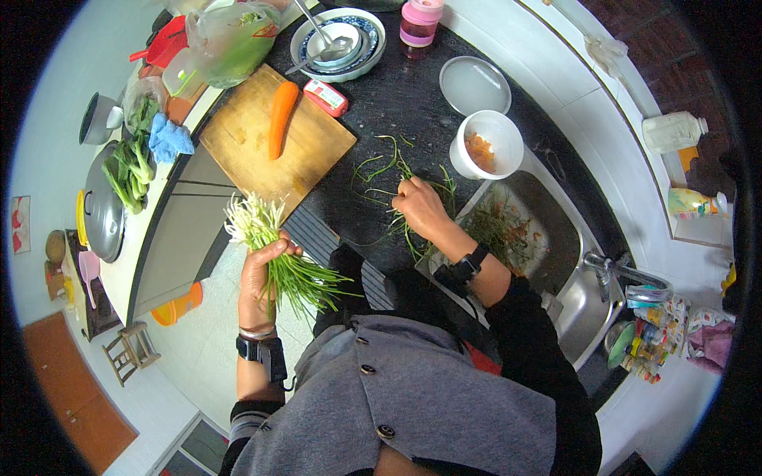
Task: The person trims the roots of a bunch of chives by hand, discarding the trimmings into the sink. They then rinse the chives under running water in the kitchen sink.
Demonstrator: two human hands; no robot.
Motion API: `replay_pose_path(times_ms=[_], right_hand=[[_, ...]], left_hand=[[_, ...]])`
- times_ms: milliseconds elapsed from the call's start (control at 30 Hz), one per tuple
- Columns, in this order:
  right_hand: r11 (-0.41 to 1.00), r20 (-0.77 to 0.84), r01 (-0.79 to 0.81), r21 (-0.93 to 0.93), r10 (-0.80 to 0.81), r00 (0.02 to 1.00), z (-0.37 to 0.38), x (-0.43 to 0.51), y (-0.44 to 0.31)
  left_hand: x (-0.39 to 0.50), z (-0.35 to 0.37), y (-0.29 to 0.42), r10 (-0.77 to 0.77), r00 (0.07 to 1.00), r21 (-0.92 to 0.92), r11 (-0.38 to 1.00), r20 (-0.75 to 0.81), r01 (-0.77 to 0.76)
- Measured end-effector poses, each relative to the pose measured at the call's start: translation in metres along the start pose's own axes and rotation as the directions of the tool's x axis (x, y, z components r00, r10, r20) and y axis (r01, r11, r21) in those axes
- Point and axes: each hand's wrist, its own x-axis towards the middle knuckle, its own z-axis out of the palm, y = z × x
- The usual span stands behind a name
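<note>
A bundle of thin green stalks with white root ends (297, 276), like chives or young scallions, is gripped in my left hand (262, 273), white ends up, beside the near corner of a wooden cutting board (238, 131). My right hand (421, 205) is at the black countertop with its fingers closed on some loose green stalks (396, 160); more stalks lie around and under it. A whole peeled carrot (282, 119) rests on the board. Beyond my right hand stands a white plastic tub (506, 143) with orange bits inside.
Right of my right hand is a steel sink (586, 238) holding green scraps and orange peelings, with a faucet (619, 271). Stacked bowls with spoons (375, 41), a pink-lidded bottle (420, 27), a round lid (475, 86) and a red-and-white package (325, 98) stand or lie farther back.
</note>
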Motion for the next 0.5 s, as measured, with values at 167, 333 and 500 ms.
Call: replay_pose_path(times_ms=[167, 333, 500], right_hand=[[0.717, -0.119, -0.085, 0.692, 0.229, 0.966, -0.032, 0.006, -0.005], [0.053, 0.119, -0.137, 0.989, 0.264, 0.957, -0.077, 0.009, -0.009], [-0.019, 0.160, -0.163, 0.986, 0.326, 0.932, -0.091, 0.013, -0.019]], left_hand=[[0.009, 0.014, -0.004, -0.139, 0.990, -0.030, 0.990, -0.002, 0.139], [0.023, 0.058, -0.008, -0.169, 0.982, 0.001, 0.986, 0.086, 0.169], [0.031, 0.100, -0.014, -0.112, 0.990, 0.058, 0.993, 0.091, 0.107]])
